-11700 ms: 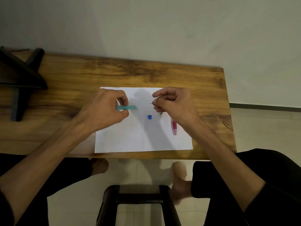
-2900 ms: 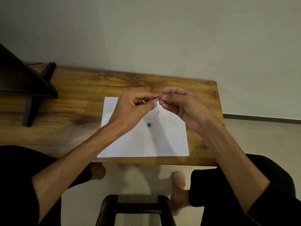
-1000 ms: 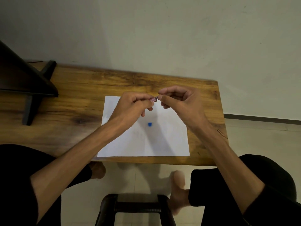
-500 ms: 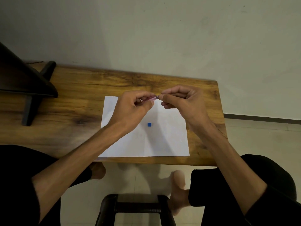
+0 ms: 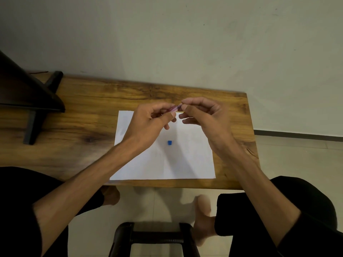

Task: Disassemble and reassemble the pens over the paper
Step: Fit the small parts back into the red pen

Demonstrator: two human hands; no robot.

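A white sheet of paper lies on the wooden table. Above its far edge my left hand grips a pink pen, most of it hidden in the fist. My right hand pinches the pen's exposed end between thumb and forefinger, its other fingers loosely curled. The two hands meet fingertip to fingertip. A small blue pen part lies alone in the middle of the paper. The teal pen is not in view.
A dark stand with a slanted top occupies the table's left end. A wall rises behind the table. A black stool frame stands on the tiled floor between my knees, below the table's near edge.
Both hands have stayed above the paper's far edge. My right hand's fingers have shifted on the pen's end and the pen has tilted slightly. The blue part has not moved.
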